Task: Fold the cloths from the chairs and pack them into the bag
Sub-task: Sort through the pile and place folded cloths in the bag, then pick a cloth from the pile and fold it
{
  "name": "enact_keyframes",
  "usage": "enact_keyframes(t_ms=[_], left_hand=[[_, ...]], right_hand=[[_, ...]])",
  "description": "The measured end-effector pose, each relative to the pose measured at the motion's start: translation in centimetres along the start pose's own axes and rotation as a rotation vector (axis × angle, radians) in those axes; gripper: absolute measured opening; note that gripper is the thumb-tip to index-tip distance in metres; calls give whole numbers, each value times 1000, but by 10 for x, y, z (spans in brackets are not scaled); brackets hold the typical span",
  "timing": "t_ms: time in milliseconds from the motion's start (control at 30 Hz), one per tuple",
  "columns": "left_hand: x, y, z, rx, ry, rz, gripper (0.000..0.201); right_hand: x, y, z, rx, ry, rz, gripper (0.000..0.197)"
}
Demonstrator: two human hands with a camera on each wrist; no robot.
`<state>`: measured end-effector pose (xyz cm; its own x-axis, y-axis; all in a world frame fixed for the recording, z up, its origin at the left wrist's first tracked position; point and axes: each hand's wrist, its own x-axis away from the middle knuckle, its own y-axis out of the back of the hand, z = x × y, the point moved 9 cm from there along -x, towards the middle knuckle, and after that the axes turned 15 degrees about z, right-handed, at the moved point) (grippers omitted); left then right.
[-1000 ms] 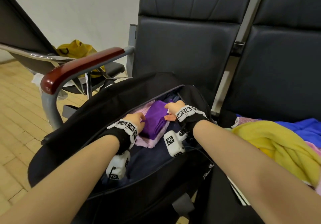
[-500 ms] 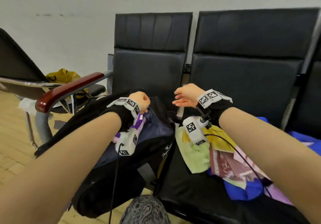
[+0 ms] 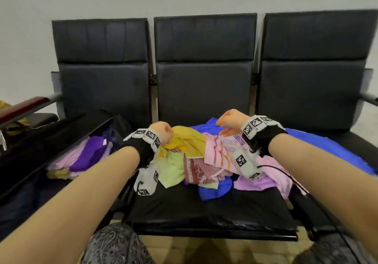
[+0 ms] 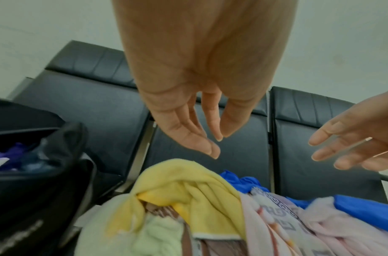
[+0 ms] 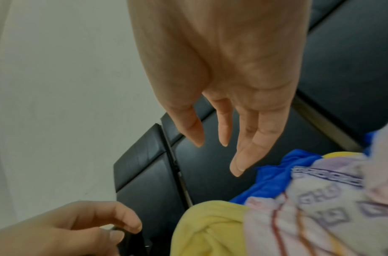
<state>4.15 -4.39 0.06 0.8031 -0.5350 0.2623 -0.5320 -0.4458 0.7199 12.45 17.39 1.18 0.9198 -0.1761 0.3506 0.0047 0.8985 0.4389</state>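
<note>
Yellow cloth [image 3: 187, 139] heads the chair pile; both hands' grip released (left hand [image 3: 161, 132], right hand [image 3: 232, 120])

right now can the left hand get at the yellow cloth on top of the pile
Probably yes. The left hand hangs open and empty just above the yellow cloth, which lies on top of the pile with nothing over it. The right hand is off to the side, above the pink patterned cloth, not in the way.
</note>
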Motion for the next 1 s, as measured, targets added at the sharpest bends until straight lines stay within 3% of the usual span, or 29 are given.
enact_keyframes(t_ms=[133,233,333,467,600,733,833,1000], left_hand=[[-27,-54,-23,-78,-28,108,17],[-46,-94,-32,-164,-8,176,16],[-59,-128,-50,-320,-12,217,29],[-77,-164,-42,-460,38,343,49],[-88,-184,-37,-439,66,378,44],[-93,-183,-37,-339,59,279,26],[-89,-173,-46,-231,32,151,31],[-65,-144,-89,-159,-225,-82,30]], right_hand=[[7,18,-46,26,-90,10,5],[4,23,-73,32,-129,24,15],[1,33,-102,-24,-167,-2,7],[-4,36,-128,-64,-190,26,13],[-9,38,-147,-74,-183,46,18],[-13,32,-162,-47,-176,69,13],[-13,29,-163,-42,-160,59,15],[-8,21,-148,-21,-110,50,35]])
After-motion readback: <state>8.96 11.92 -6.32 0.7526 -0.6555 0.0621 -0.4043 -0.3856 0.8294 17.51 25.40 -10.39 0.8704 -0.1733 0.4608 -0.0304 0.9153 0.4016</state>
